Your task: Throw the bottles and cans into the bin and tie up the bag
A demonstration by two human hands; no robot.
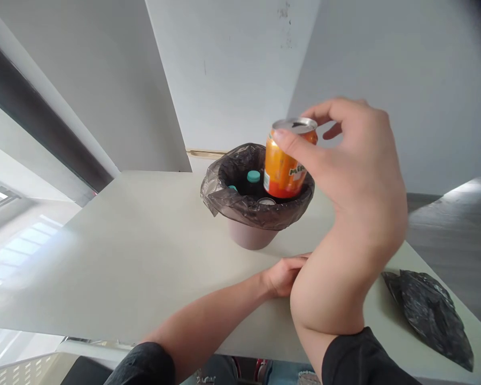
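An orange soda can (285, 166) with a silver top is gripped at its upper rim between the thumb and fingers of my right hand (356, 144). The can is nearly upright over the mouth of a small pinkish bin (253, 235). A dark translucent bag (220, 187) lines the bin and folds over its rim. Inside show a bottle with a teal cap (253, 176), part of another teal cap (233, 188) and a can top (266, 201). My left hand (284, 275) rests on the table, its visible fingers stretched out and partly hidden behind my right forearm.
A crumpled black plastic bag (435, 315) lies near the right edge of the pale table (144, 251). Behind the table stands a light wall (240, 80). A cream perforated basket (28, 371) is at the lower left, and grey floor (457, 224) shows at the right.
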